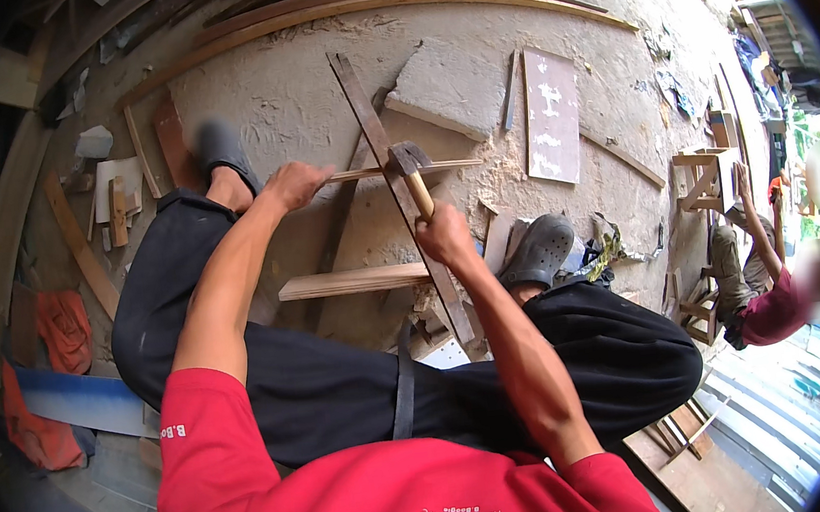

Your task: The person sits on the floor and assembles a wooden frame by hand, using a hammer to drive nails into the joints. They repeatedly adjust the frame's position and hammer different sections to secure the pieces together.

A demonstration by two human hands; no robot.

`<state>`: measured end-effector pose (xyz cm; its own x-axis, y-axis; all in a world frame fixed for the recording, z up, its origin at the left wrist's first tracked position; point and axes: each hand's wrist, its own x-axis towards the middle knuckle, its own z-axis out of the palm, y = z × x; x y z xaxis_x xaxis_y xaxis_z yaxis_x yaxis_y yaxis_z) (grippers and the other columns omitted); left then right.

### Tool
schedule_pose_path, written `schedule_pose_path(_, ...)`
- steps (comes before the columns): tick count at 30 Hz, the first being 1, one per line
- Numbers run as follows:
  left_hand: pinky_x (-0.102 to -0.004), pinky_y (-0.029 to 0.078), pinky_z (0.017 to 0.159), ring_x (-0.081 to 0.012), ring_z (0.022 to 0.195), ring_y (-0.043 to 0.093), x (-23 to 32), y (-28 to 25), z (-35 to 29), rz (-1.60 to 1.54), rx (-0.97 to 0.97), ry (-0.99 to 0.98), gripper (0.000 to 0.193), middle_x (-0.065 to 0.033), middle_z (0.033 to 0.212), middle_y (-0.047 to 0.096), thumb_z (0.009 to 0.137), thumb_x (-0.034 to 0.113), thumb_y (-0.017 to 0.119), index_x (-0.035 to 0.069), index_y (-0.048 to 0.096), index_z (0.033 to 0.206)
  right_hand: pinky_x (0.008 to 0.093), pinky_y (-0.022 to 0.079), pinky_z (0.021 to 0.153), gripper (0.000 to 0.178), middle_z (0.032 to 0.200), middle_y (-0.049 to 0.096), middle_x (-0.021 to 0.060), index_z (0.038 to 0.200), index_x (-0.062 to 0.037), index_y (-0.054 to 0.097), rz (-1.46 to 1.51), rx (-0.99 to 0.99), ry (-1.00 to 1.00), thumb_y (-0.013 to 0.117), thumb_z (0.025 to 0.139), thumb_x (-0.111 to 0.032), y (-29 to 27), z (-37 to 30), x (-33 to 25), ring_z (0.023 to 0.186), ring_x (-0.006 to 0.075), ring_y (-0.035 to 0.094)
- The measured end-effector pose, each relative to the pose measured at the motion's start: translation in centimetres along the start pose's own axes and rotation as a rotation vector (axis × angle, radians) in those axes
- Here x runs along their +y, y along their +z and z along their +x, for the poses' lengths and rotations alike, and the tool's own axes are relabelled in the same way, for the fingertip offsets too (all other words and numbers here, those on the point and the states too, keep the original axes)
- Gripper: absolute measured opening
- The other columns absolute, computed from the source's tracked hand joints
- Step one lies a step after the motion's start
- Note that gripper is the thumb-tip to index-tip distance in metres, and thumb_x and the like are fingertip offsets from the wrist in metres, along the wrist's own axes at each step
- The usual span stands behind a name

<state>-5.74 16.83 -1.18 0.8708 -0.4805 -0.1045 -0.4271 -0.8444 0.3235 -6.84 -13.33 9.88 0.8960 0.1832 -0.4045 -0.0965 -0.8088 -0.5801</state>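
Observation:
My right hand [445, 234] is wrapped round the wooden handle of a hammer [418, 192]. The hammer's metal head lies over a long dark wooden bar [362, 106], where a thin wooden strip [455, 164] crosses it. My left hand [296, 185] is closed on the left end of that strip. Nearer to me, a pale wooden board [353, 281] reaches the same bar from the left. Another dark length of wood passes beneath, partly hidden. No nail can be made out under the hammer head.
My feet in grey clogs [540, 247] flank the work. Beyond lie a concrete slab [448, 89], a brown panel [551, 114] and long planks [405, 2]. Wood scraps [117, 210] and orange cloth [64, 332] are at left. At far right another person [771, 310] handles a wooden frame [709, 178].

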Motion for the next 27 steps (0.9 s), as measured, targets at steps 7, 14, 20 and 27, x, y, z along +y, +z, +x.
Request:
schedule_pose_path(7, -0.0502, 0.050, 0.062, -0.0401, 0.075, 0.063, 0.2, -0.1, -0.3, 0.032, -0.066, -0.061, 0.020, -0.0170, 0.080, 0.064, 0.088, 0.014, 0.054, 0.009, 0.055, 0.108, 0.0519, 0.049, 0.077, 0.020, 0.083, 0.062, 0.0324, 0.090, 0.0022, 0.059, 0.085, 0.083, -0.019, 0.057, 0.079, -0.014, 0.6, -0.5, 0.2, 0.085, 0.0476, 0.062)
schedule_pose_path(14, -0.0510, 0.049, 0.062, -0.0409, 0.076, 0.063, -0.2, -0.4, -0.3, 0.045, -0.027, -0.037, 0.018, -0.0186, 0.077, 0.064, 0.089, 0.015, 0.055, 0.009, 0.054, 0.106, 0.0529, 0.049, 0.078, 0.021, 0.087, 0.063, 0.0324, 0.092, 0.0021, 0.060, 0.077, 0.017, -0.025, 0.057, 0.079, -0.015, 0.1, -0.9, -0.2, 0.086, 0.0490, 0.061)
schedule_pose_path(20, -0.0520, 0.049, 0.065, -0.0416, 0.079, 0.062, 1.0, -1.2, 0.7, 0.074, -0.092, -0.054, 0.021, -0.0202, 0.080, 0.064, 0.089, 0.016, 0.056, 0.010, 0.054, 0.109, 0.0505, 0.049, 0.083, 0.027, 0.094, 0.064, 0.0298, 0.098, 0.0014, 0.064, -0.032, -0.052, 0.008, 0.056, 0.079, -0.017, -0.4, 0.9, 2.0, 0.093, 0.0448, 0.063)
schedule_pose_path(27, -0.0470, 0.049, 0.068, -0.0369, 0.086, 0.063, 4.2, -3.1, 0.2, 0.242, 0.013, -0.060, 0.032, -0.0159, 0.089, 0.066, 0.085, 0.027, 0.062, 0.009, 0.056, 0.111, 0.0463, 0.052, 0.075, 0.031, 0.084, 0.066, 0.0289, 0.100, 0.0030, 0.064, 0.075, 0.124, 0.201, 0.059, 0.080, -0.021, -1.4, -0.4, 7.5, 0.082, 0.0408, 0.066)
